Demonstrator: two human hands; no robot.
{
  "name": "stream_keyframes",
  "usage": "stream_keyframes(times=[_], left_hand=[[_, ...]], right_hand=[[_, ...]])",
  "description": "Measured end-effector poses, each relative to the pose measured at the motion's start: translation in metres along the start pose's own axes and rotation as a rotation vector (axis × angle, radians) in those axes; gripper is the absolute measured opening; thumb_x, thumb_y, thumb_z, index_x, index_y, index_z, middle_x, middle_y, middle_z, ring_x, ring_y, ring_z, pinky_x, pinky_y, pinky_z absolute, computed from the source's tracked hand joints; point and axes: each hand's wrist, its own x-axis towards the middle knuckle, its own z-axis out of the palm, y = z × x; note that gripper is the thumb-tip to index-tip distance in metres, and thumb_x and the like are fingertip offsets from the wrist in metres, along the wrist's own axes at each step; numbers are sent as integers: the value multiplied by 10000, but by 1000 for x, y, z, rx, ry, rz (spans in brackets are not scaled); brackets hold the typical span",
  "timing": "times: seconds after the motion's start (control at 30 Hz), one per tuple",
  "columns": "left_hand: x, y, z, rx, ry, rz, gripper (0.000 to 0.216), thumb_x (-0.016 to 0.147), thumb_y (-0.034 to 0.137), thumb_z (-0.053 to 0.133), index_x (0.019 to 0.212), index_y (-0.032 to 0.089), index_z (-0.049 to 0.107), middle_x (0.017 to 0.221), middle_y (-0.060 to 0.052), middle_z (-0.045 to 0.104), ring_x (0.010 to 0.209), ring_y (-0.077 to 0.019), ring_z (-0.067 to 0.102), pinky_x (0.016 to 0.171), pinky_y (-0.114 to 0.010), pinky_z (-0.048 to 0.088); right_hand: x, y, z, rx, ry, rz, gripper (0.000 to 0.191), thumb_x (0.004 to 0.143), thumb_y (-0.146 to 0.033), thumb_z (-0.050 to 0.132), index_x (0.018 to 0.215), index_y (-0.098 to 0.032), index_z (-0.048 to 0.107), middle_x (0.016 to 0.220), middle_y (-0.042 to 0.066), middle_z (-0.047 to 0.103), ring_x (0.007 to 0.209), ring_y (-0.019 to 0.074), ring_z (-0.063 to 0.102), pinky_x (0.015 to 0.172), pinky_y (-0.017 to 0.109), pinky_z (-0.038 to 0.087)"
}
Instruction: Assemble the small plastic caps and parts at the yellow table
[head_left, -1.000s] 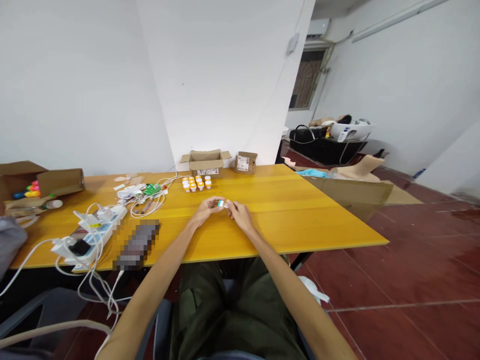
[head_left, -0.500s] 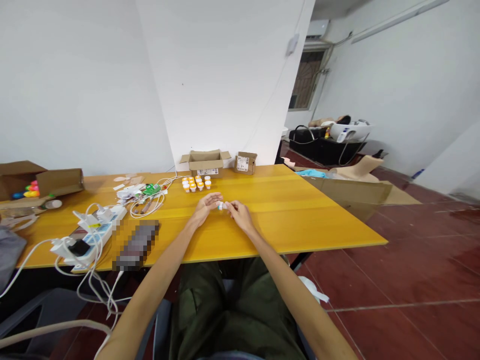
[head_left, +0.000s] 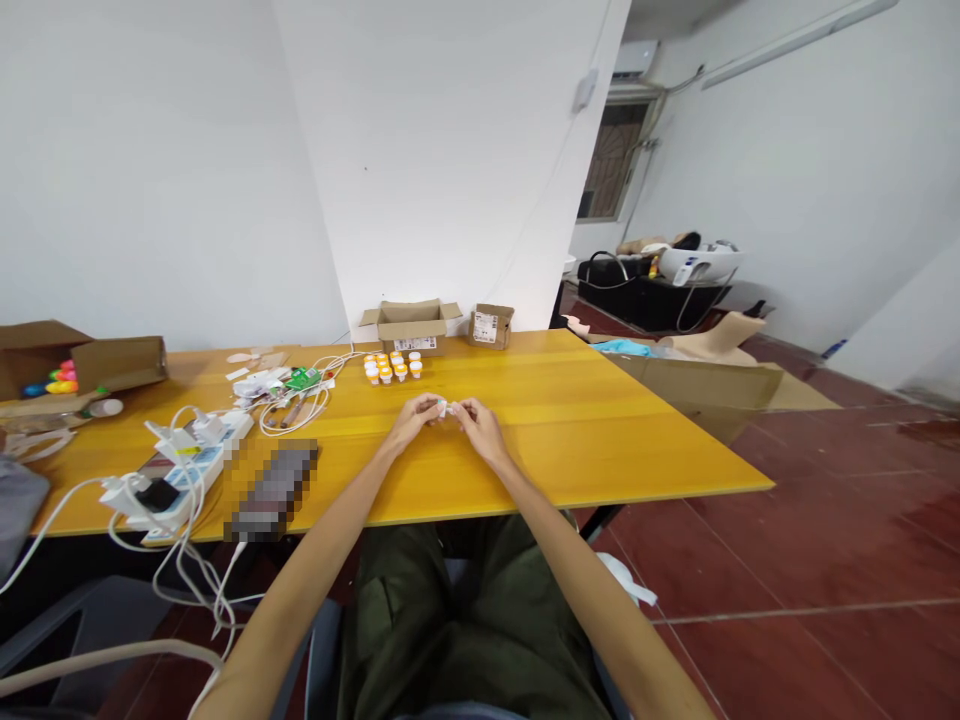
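Note:
Over the table, both hands meet at a small white piece with a bit of teal (head_left: pixel 444 408), too small to name. My left hand (head_left: pixel 414 420) has its fingers closed on the left side of this piece. From the other side, my right hand (head_left: pixel 478 428) pinches the right end between thumb and fingers. Beyond my hands stands a group of small white jars with orange bands (head_left: pixel 392 368). Behind the jars is an open cardboard box (head_left: pixel 411 325).
A smaller cardboard box (head_left: pixel 491 327) stands by the wall. Left on the yellow table (head_left: pixel 600 430) are a phone (head_left: pixel 276 490), a power strip (head_left: pixel 202 470) with tangled cables, and a box of colourful toys (head_left: pixel 120 368). A large carton (head_left: pixel 682 390) sits beyond the right edge.
My left hand's raised fingers have come down and closed around the small piece. My right hand has hardly moved.

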Motion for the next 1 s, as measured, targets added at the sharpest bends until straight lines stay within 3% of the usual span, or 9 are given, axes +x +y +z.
stream_keyframes(times=[0.17,0.43,0.8,1.0], left_hand=[[-2,1,1,-57,22,26,441,627,411,830,1000,214,700,1049,-44,725,973,-200,645,838,-293,472],[1,-4,2,-40,55,-49,468,659,528,793,958,188,675,842,-38,712,727,-163,634,662,-281,454],[0,-3,0,-93,102,25,471,608,415,849,999,205,692,985,-50,717,990,-211,645,903,-330,475],[-2,-3,2,-107,32,-5,568,626,461,842,1105,216,662,1030,-60,703,970,-207,654,871,-321,494]], right_hand=[[0,-1,0,35,14,7,342,814,-569,549,726,-239,559,619,-11,608,574,173,586,573,290,489],[0,-2,1,78,5,0,328,797,-566,567,728,-245,552,646,-4,614,587,175,587,555,292,486],[3,11,6,166,-109,83,361,714,-569,694,751,-226,587,702,10,678,607,162,625,577,292,511],[1,12,8,7,-171,-16,278,741,-484,694,770,-209,665,743,10,724,689,182,659,675,309,510]])
